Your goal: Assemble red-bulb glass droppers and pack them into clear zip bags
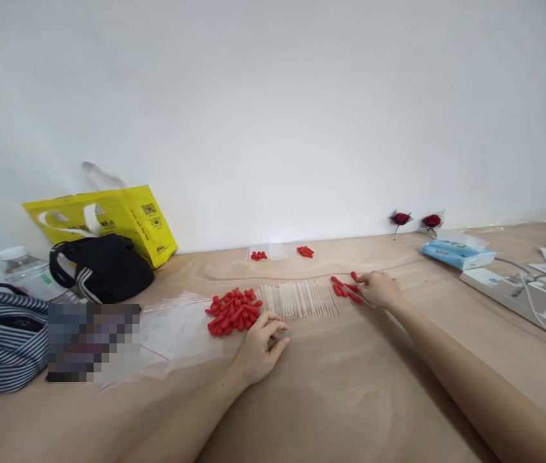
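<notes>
Only partway along, by the look of it

At the fingers of the right hand (379,289): bent, tips close together against the upper part of a small red group (341,291), just right of the row of clear sticks (301,300); contact likely, actual hold impossible to tell. At the left hand (258,348), on the near side of the row's left end: fingers loosely curled, thumb well parted, nothing visible in hold. Just beside that hand, left of the row: a large red heap (233,313). Farther left of the row: flat clear bags (179,334), apparently unfilled. Beyond the row, near the wall (273,128): a left red cluster (258,255) and a right red cluster (305,252), with clear plastic (278,251) between. Probably done: sticks lined up, both clusters and the small group apart from the heap. Probably left: most red pieces, heaped and unsorted; sticks and bags loose.
</notes>
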The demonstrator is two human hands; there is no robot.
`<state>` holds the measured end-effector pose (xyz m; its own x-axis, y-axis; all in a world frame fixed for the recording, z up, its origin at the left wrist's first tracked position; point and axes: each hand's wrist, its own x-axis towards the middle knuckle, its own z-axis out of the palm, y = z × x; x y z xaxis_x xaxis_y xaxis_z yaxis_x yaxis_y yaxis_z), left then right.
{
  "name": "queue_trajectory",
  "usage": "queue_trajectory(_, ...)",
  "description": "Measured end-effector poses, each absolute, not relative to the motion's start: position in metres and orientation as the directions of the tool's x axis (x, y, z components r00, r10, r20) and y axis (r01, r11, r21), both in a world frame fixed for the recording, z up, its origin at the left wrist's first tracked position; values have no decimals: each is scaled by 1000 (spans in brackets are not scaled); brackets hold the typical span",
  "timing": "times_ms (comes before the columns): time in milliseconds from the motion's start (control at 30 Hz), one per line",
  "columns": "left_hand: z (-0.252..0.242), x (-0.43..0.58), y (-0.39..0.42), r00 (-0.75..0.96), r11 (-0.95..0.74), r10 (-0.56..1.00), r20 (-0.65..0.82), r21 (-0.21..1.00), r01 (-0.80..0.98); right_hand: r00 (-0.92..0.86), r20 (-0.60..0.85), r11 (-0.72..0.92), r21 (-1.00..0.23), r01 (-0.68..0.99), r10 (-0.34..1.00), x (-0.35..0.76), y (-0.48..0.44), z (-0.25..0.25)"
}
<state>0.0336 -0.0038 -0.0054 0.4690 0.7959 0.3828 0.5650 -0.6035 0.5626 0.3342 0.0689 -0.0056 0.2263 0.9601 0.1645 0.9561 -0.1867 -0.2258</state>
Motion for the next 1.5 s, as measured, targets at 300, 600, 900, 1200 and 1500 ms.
queue_trajectory(300,-6,34,-3,488,-607,792,368,569,556,163,141,-136,-189,973,976,337,72,-9)
queue_trajectory(600,-8,35,1,367,-569,764,530,287,771,228,217,-151,-323,934,949,332,72,-10)
queue_trajectory(900,14,61,32,181,-253,902,392,140,957,-220,516,501,-506,702,828,284,19,-21)
queue_trajectory(1200,11,76,64,19,-55,960,279,121,991,-463,392,604,-439,666,795,264,-11,-16)
queue_trajectory(1500,18,77,82,-63,42,985,161,132,990,-457,378,589,-422,689,805,262,-11,-15)
